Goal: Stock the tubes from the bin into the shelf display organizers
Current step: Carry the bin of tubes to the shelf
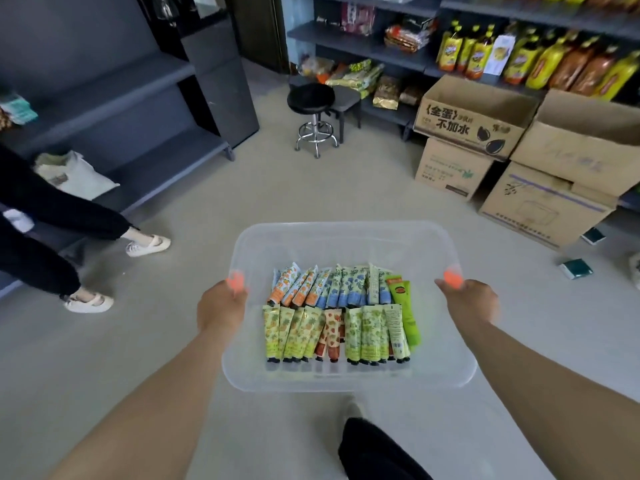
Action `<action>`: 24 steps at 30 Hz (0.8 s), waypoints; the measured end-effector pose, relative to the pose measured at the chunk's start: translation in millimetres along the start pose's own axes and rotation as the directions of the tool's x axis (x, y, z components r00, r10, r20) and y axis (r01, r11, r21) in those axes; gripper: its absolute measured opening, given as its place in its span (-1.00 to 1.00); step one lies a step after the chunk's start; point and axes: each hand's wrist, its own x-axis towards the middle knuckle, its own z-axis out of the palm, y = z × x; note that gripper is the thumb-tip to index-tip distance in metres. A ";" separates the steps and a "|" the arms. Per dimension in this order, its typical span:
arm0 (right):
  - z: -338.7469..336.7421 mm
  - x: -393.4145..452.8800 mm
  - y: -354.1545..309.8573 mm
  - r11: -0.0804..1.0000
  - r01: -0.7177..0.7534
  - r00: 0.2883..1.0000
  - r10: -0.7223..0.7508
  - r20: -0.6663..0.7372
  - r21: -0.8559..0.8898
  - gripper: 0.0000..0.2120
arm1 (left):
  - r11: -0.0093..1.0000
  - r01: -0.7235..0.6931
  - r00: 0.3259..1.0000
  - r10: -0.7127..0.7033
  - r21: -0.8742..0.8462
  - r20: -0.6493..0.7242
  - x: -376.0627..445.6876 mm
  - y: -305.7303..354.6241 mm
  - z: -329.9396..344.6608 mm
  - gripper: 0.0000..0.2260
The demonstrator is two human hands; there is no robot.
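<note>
- Bin (346, 237), clear plastic, carried above the floor (207, 202) by both hands, one on each short side.
- Left hand (221, 306) grips the left rim: thumb over the edge, its orange nail showing; the other fingers are hidden below the rim.
- Right hand (471, 303) grips the right rim the same way, thumb on top with an orange nail; the remaining fingers are out of sight under the edge.
- Tubes (339, 317) lie between the two thumbs on the bin's bottom, in two rows: orange- and blue-patterned ones in the far row, yellow-green and red-spotted ones in the near row, caps toward the wearer.
- One plain green tube (407, 313) lies at the end nearest the right thumb.
- Stool (313, 112), black seat on a chrome base, stands well beyond the fingertips.
- Cardboard boxes (519, 150) are stacked beyond the right hand, under shelves (381, 46) with snack bags and yellow pouches.
- Second person's legs (52, 237), in dark trousers and white sandals, stand out past the left hand, beside a dark shelf unit (138, 109).
</note>
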 end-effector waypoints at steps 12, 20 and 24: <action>52.3 179.6 -192.0 0.999 -0.006 0.998 0.008 -0.070 0.032 -0.54 | 0.998 -0.067 0.998 0.068 0.020 -0.020 253.6 127.1 -5.9 -0.69; 112.4 282.4 -294.7 0.985 -0.148 0.979 0.158 -0.125 0.085 -0.53 | 0.980 -0.199 0.978 0.200 -0.016 0.058 448.6 211.6 3.5 -0.63; 134.3 328.9 -350.3 0.979 -0.177 0.972 0.190 -0.140 0.101 -0.53 | 0.972 -0.233 0.970 0.233 -0.016 0.075 536.7 251.7 -0.6 -0.61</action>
